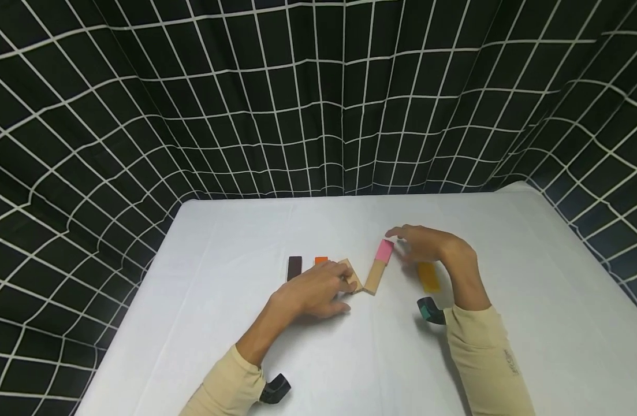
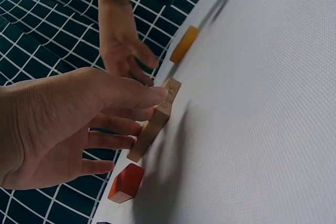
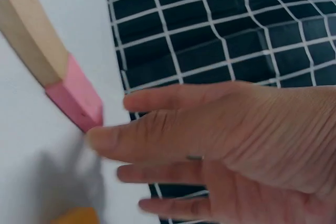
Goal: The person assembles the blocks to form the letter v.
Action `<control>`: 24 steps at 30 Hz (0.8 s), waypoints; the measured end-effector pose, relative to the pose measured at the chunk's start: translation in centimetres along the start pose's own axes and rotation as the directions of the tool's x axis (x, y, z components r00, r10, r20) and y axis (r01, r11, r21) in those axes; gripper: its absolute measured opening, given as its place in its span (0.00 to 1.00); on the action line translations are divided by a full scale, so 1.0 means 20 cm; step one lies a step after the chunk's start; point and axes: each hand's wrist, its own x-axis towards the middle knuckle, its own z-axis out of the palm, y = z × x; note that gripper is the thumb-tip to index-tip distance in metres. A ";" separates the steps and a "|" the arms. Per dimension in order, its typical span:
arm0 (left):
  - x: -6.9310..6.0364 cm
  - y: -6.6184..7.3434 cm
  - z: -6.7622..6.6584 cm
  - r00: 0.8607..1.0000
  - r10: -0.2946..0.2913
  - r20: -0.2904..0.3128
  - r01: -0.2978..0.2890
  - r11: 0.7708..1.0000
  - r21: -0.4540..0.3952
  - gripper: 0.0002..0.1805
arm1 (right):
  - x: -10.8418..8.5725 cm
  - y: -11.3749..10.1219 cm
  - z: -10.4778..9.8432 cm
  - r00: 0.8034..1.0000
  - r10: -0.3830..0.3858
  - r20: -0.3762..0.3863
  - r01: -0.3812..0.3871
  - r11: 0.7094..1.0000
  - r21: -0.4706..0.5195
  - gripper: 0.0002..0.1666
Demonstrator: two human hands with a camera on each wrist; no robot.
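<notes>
The left hand (image 2: 71, 119) is at wooden blocks (image 2: 152, 131) between a red block (image 2: 127, 181) and a yellow block (image 2: 184, 44).

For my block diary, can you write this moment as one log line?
left hand: at left wooden block | right hand: by pink block | pink block: end to end with right wooden block | yellow block: apart

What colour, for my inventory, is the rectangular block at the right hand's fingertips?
Pink rectangular block, clearest in the right wrist view.

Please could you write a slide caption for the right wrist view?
Right grip beside a pink block set end to end with a wooden block, a yellow block partly in frame.
</notes>
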 end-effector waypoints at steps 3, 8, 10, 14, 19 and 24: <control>0.01 0.01 0.00 1.000 -0.001 0.007 0.001 1.000 0.010 0.22 | -0.06 0.04 -0.01 0.995 0.092 0.050 -0.093 0.996 0.017 0.50; 0.02 0.02 0.01 1.000 0.004 0.010 -0.004 1.000 0.024 0.22 | -0.12 0.09 -0.02 0.977 0.183 0.109 -0.189 0.981 0.039 0.51; 0.02 0.02 0.01 1.000 0.008 0.005 -0.008 1.000 0.026 0.22 | -0.13 0.11 -0.01 0.973 0.189 0.128 -0.195 0.980 0.035 0.48; 0.02 0.02 0.01 1.000 0.008 -0.002 -0.008 0.999 0.035 0.22 | -0.13 0.12 -0.02 0.971 0.188 0.148 -0.193 0.981 0.023 0.42; 0.02 0.02 0.00 1.000 -0.009 0.005 0.009 0.999 0.031 0.22 | -0.10 0.12 -0.01 0.968 0.194 0.156 -0.197 0.980 0.007 0.40; 0.00 0.02 -0.01 1.000 -0.026 0.013 0.025 1.000 0.015 0.22 | -0.08 0.10 0.01 0.971 0.178 0.156 -0.176 0.984 -0.030 0.40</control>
